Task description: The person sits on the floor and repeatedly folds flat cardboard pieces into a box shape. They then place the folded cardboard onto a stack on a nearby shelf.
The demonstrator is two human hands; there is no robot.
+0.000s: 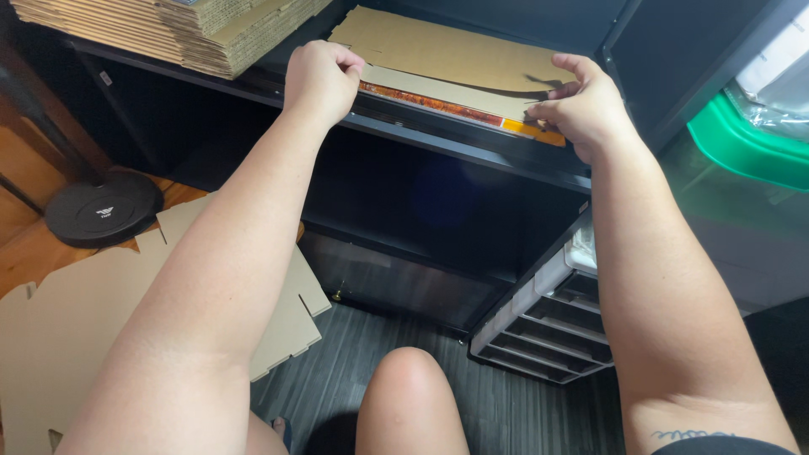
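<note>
Head view | your left hand point(322, 77) and right hand point(581, 105) both pinch the flat cardboard sheet point(447, 55) lying on the black shelf point(472, 152) | keep both grips level, so it clears the cardboard stack point(181, 29) beside it.

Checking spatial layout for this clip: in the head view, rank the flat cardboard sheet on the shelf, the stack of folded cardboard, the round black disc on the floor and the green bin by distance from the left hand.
1. Flat cardboard sheet: gripped at its left edge by the left hand.
2. Stack of folded cardboard: same shelf, further left.
3. Round black disc: floor, lower left.
4. Green bin: far right.
</note>
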